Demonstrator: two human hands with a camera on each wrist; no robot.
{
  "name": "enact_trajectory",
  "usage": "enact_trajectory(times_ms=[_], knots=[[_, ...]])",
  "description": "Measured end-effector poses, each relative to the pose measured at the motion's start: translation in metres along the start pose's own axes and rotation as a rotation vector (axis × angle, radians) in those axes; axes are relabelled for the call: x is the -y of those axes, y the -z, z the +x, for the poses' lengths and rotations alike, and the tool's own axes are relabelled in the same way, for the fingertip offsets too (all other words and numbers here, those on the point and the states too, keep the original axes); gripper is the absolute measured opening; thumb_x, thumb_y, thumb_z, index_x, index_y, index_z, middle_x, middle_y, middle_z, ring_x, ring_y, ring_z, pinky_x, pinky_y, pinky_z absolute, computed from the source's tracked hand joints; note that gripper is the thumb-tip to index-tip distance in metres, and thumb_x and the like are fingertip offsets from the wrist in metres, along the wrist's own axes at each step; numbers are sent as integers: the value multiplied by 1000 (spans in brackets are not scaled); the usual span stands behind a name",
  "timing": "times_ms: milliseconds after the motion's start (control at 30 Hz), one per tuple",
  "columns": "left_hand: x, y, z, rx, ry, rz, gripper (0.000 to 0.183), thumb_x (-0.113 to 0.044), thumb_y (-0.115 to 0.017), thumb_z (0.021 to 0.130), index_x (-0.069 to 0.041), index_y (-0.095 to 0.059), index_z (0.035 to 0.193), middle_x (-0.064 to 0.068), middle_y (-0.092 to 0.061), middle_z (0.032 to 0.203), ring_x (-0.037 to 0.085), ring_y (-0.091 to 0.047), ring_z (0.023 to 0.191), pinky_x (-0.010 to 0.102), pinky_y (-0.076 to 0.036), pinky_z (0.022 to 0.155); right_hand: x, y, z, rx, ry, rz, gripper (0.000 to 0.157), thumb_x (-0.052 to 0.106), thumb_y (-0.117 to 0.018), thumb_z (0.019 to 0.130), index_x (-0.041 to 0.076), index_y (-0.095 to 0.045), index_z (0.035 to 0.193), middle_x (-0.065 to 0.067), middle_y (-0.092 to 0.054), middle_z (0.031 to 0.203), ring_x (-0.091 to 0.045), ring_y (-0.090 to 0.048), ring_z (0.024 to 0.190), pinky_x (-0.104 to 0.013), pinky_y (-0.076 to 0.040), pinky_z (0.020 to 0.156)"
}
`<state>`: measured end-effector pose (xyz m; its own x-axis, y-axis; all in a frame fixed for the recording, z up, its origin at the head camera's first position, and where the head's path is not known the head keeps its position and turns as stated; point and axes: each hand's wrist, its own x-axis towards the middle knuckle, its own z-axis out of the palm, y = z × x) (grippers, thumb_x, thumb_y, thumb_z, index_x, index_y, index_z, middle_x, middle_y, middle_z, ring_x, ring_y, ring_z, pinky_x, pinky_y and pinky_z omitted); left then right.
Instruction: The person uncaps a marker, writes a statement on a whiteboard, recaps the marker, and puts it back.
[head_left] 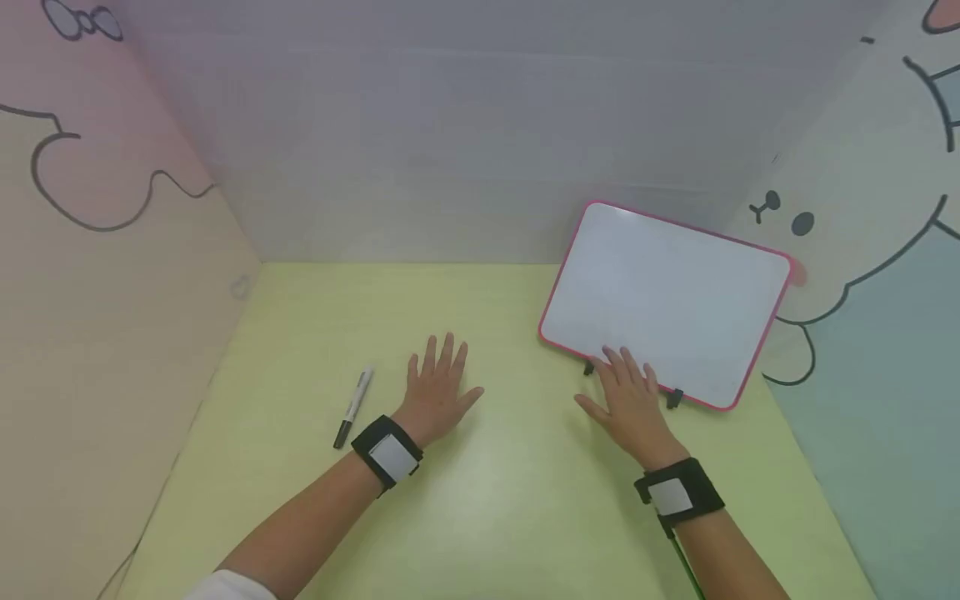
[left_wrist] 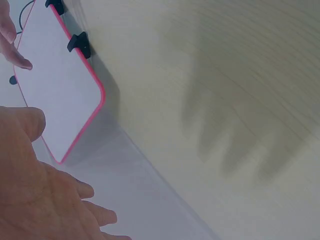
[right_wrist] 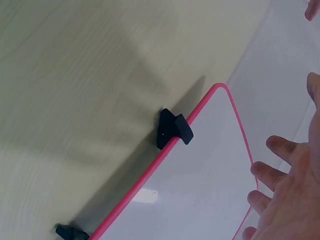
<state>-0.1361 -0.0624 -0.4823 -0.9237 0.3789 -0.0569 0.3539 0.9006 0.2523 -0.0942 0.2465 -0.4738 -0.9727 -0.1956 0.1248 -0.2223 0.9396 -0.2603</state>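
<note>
A whiteboard [head_left: 667, 292] with a pink frame leans at the back right on black clip feet [right_wrist: 172, 127]. In the head view my right hand [head_left: 632, 412] appears in front of its lower edge, fingers spread and holding nothing; the right wrist view shows those fingers [right_wrist: 272, 175] apart from the clips. My left hand [head_left: 437, 396] hovers over the table with straight, spread fingers, its shadow falling on the wood in the left wrist view. Just left of that hand lies a white marker [head_left: 354, 407] with a black cap.
The yellow-green table [head_left: 480, 517] meets a pale back wall [head_left: 450, 150]. Side panels with cartoon drawings, the left one [head_left: 112, 292] and the right one [head_left: 892, 375], bound it. Black bands with white patches circle both wrists, and a green cable [head_left: 686, 567] trails from the right one.
</note>
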Motion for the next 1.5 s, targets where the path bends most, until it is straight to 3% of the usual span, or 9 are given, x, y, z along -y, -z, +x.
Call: enact_trajectory(times_ms=[300, 433, 567, 700, 833, 900, 1000, 1300, 1500], knots=[[-25, -20, 17, -13, -154, 71, 72, -54, -44, 94, -11, -26, 150, 13, -19, 157, 36, -13, 144, 60, -19, 112, -12, -4, -14, -29, -123, -34, 68, 48, -55, 90, 3, -40, 139, -23, -35, 144, -43, -21, 138, -66, -11, 109], [-43, -32, 28, -15, -226, 122, 71, -55, -45, 93, -13, -30, 149, 12, -24, 155, 35, -18, 143, 58, -23, 112, -22, -7, -19, -106, -195, -79, 62, 44, -58, 89, 0, -46, 132, -24, -44, 134, -44, -34, 128, -64, -22, 104], [-62, -46, 44, -10, -292, 180, 69, -56, -46, 92, -15, -34, 147, 10, -33, 151, 31, -28, 140, 54, -30, 109, -31, -7, -24, -165, -312, -112, 54, 38, -62, 87, -4, -52, 119, -26, -53, 114, -46, -48, 108, -61, -37, 87], [-78, -54, 59, -5, -342, 192, 64, -55, -46, 93, -15, -42, 141, 8, -50, 136, 25, -47, 123, 44, -45, 94, -38, -5, -25, -126, -447, -129, 43, 36, -60, 88, -6, -53, 97, -24, -55, 91, -43, -54, 84, -55, -42, 66], [-93, -50, 70, -11, -309, 136, 40, -44, -51, 94, -11, -61, 113, 4, -62, 98, 20, -61, 89, 33, -51, 61, -42, -5, -21, -15, -542, -128, 39, 34, -55, 90, -5, -53, 88, -22, -57, 79, -37, -56, 67, -50, -44, 55], [-99, -48, 74, -8, -260, 107, 29, -36, -50, 95, -10, -63, 91, 2, -60, 79, 18, -60, 71, 31, -47, 50, -43, -7, -19, 52, -575, -120, 40, 34, -52, 91, -6, -55, 91, -22, -60, 81, -36, -58, 66, -50, -46, 55], [-106, -48, 80, -9, -184, 87, 33, -30, -49, 96, -11, -58, 69, -1, -52, 61, 14, -53, 55, 30, -40, 40, -46, -11, -17, 127, -600, -128, 43, 36, -48, 94, -6, -55, 94, -23, -62, 85, -37, -61, 71, -52, -48, 57], [-122, -55, 91, 65, -92, 186, 35, -24, -49, 96, -13, -60, 65, -5, -47, 55, 9, -42, 49, 28, -43, 40, -47, -18, -20, 148, -631, -122, 45, 37, -47, 95, -4, -61, 83, -18, -61, 73, -35, -61, 69, -50, -49, 54], [-124, -60, 95, 34, -84, 171, 35, -21, -50, 94, -14, -55, 60, -6, -46, 55, 8, -42, 49, 27, -42, 41, -45, -21, -18, 135, -614, -114, 44, 36, -49, 95, 1, -57, 69, -15, -60, 69, -30, -59, 64, -47, -48, 52]])
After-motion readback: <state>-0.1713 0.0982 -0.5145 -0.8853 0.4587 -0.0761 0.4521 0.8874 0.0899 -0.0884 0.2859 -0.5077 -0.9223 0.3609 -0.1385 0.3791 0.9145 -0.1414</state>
